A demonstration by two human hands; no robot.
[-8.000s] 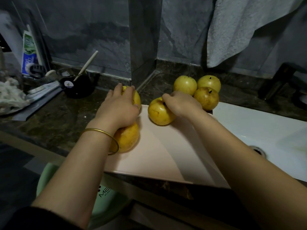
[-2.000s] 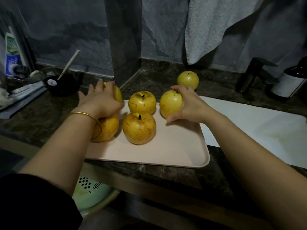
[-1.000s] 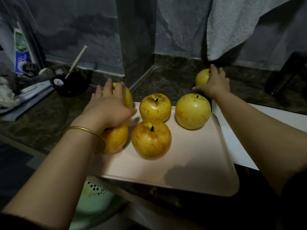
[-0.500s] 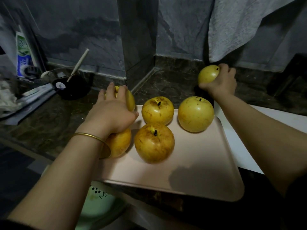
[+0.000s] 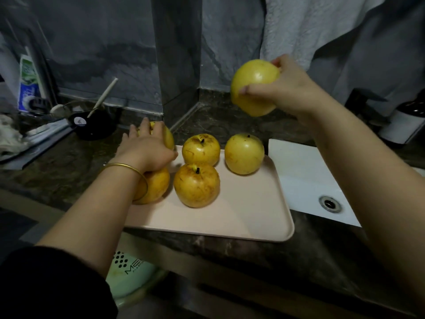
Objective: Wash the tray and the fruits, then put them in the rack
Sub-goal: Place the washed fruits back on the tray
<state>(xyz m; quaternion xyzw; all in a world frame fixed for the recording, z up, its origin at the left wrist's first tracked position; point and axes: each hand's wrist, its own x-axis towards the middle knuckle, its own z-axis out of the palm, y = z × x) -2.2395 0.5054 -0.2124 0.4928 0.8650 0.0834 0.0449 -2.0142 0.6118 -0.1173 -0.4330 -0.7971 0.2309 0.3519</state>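
Over the counter's back corner, right hand point(image 5: 292, 88): you are curling your thumb and fingers round the raised fruit point(image 5: 254, 87), holding it in the air, clear of the tray.
Left hand point(image 5: 145, 150): you are laying your loosely extended fingers over the back-left fruit point(image 5: 169, 138), and your wrist is resting on the front-left fruit point(image 5: 157, 186).
Bangle point(image 5: 125, 168): it is circling your left wrist.
Loose fruits: the stemmed middle fruit point(image 5: 200, 149), the front fruit point(image 5: 196, 185) and the right fruit point(image 5: 244, 153) are sitting upright on the tray, the first two touching.
Tray point(image 5: 241, 215): pink, it is lying flat on the dark marble counter point(image 5: 69, 162), just beside the sink; whether the back-left fruit is sitting on it, you cannot tell.
Sink point(image 5: 305, 176): white, it is showing its drain point(image 5: 330, 204) to your right.
Wall: a grey towel point(image 5: 299, 24) is hanging behind your right hand.
Below the counter edge: a green perforated basket point(image 5: 128, 275) is peeking out.
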